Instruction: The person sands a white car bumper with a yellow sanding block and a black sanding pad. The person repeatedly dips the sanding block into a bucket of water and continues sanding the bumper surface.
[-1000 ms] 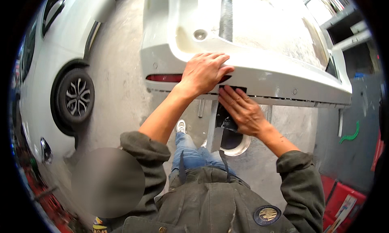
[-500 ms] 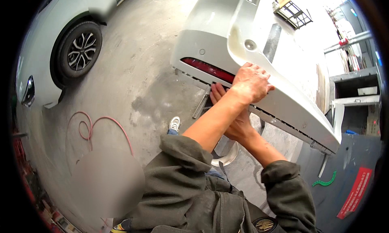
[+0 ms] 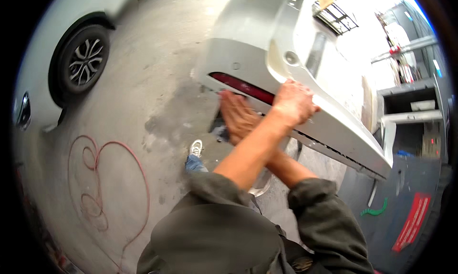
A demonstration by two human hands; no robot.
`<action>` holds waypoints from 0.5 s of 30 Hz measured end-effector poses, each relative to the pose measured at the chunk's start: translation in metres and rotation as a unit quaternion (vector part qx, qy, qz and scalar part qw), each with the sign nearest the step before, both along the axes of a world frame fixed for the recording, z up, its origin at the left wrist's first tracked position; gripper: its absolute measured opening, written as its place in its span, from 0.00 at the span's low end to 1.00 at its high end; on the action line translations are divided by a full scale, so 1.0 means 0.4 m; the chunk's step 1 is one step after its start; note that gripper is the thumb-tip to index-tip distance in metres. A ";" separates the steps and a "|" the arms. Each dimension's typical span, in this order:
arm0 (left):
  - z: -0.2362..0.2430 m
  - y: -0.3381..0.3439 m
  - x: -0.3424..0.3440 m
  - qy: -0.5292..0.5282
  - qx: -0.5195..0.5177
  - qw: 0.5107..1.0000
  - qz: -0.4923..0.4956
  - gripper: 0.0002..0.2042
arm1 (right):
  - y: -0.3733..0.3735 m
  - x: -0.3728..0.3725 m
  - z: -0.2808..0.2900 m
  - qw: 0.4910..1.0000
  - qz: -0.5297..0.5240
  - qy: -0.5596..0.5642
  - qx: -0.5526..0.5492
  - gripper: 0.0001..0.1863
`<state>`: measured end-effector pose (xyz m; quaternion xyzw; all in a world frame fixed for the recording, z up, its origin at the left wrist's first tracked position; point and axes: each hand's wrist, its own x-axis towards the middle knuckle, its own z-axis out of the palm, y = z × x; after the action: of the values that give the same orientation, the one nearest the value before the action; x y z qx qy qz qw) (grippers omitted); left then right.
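Observation:
A pale grey and white car bumper (image 3: 334,126) slants across the upper middle, with a long red reflector (image 3: 242,87) set into its side. My arms cross over one another. My left hand (image 3: 292,102) curls its fingers over the bumper's upper edge, just right of the reflector. Beneath the left forearm reaches my right hand (image 3: 237,115). Its fingers are stretched out and slightly blurred, lying along the lower edge below the reflector. Nothing shows in the right hand. Its wrist is partly hidden by my left forearm.
A light-coloured car with a black-tyred wheel (image 3: 85,59) stands at left. A red hose (image 3: 143,178) coils on the concrete floor. A black metal rack (image 3: 334,17) stands at the far side. To the right are a grey cabinet (image 3: 414,116) and a green curved piece (image 3: 377,209).
My right hand has slid left along the bumper's lower edge, its fingers now more in sight. My left hand keeps its place on the bumper. The whole view has shifted slightly.

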<state>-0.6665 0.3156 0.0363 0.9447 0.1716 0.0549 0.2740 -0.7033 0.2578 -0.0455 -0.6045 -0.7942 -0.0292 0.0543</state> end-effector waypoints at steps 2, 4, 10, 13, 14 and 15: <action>-0.019 0.020 -0.009 -0.047 -0.002 0.999 0.010 0.23 | 0.030 -0.001 -0.045 0.999 0.037 0.011 -0.006 0.38; -0.001 0.041 -0.017 -0.030 -0.010 0.999 -0.001 0.22 | -0.024 0.045 -0.022 0.995 0.042 0.091 0.026 0.37; -0.017 0.077 -0.021 -0.083 -0.036 0.996 -0.007 0.19 | -0.345 0.252 0.099 0.997 -0.072 -0.025 0.014 0.35; 0.003 0.079 -0.004 -0.049 -0.063 0.997 -0.008 0.19 | -0.444 0.286 0.119 0.981 -0.189 -0.039 0.025 0.36; 0.010 0.077 -0.002 -0.044 -0.067 0.997 -0.009 0.19 | -0.443 0.281 0.122 0.975 -0.220 -0.025 0.035 0.36; 0.011 0.079 -0.006 -0.034 -0.068 0.997 -0.010 0.19 | -0.433 0.268 0.122 0.967 -0.251 -0.006 0.047 0.36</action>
<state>-0.6690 0.3474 0.0407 0.9230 0.1560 0.0727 0.3441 -0.5962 0.0848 0.0033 -0.7810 -0.6152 -0.0825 0.0684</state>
